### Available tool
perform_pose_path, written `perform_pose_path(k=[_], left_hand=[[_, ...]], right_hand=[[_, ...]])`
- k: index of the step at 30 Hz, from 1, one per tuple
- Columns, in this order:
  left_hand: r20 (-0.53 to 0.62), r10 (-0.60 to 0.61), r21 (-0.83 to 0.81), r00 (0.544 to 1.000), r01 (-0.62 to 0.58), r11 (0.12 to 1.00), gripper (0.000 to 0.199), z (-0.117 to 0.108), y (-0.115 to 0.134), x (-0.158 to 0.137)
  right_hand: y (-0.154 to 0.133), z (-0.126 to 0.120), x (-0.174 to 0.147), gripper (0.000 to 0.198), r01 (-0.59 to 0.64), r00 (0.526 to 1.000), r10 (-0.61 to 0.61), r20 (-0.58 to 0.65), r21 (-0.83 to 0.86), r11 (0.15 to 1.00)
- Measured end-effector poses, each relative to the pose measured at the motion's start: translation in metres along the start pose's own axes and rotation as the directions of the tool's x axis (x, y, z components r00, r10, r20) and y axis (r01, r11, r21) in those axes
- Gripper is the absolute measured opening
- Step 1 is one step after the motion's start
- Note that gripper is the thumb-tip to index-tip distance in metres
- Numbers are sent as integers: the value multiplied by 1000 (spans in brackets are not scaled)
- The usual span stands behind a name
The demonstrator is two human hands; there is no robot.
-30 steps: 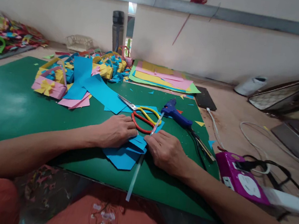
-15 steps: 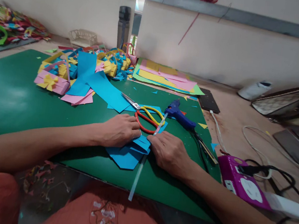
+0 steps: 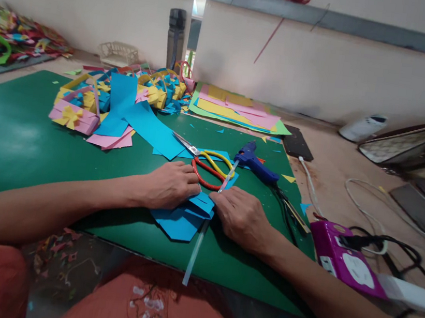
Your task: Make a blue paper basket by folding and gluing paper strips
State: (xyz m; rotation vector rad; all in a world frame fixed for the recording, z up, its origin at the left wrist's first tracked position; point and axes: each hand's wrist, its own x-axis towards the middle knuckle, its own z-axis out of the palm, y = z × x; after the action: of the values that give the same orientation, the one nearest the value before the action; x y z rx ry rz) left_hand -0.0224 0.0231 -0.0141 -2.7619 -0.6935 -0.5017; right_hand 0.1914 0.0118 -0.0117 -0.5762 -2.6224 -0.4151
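Folded blue paper (image 3: 184,220) lies near the front edge of the green board, its creased flaps uppermost. My left hand (image 3: 174,182) is closed on its upper left side, fingers curled down onto it. At the right corner, my right hand (image 3: 240,215) pinches the same paper; the fingertips are partly hidden. Just beyond my hands rest scissors (image 3: 213,169) with one red and one yellow handle loop. A blue glue gun (image 3: 256,165) lies to their right. From its back a clear glue stick (image 3: 195,256) runs past the paper and over the board's edge.
Small paper baskets (image 3: 75,112) and blue strips (image 3: 154,128) sit at the back left of the green board (image 3: 23,139). Stacked coloured sheets (image 3: 238,113) and a phone (image 3: 298,143) are behind. A purple power box (image 3: 344,254) with cables stands right.
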Motion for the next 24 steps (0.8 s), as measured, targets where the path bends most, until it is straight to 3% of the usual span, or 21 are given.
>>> perform_pose_path(k=[7,13,24], left_hand=[[-37,-66,-17,997,65,998,15,-4,0,-1],[-88,-113,-11,990,113,994,22,-10,-4,-3],[-129,-92,-11,987,91,996,28,-20,-7,-3]], right_hand=[[-1,-6,3,30,5,1000,-7,-21,-66,998],[-4,-15,5,26,65,992,-89,-89,-249,966],[-10,-23,4,23,86,989,-119,-86,-318,944]])
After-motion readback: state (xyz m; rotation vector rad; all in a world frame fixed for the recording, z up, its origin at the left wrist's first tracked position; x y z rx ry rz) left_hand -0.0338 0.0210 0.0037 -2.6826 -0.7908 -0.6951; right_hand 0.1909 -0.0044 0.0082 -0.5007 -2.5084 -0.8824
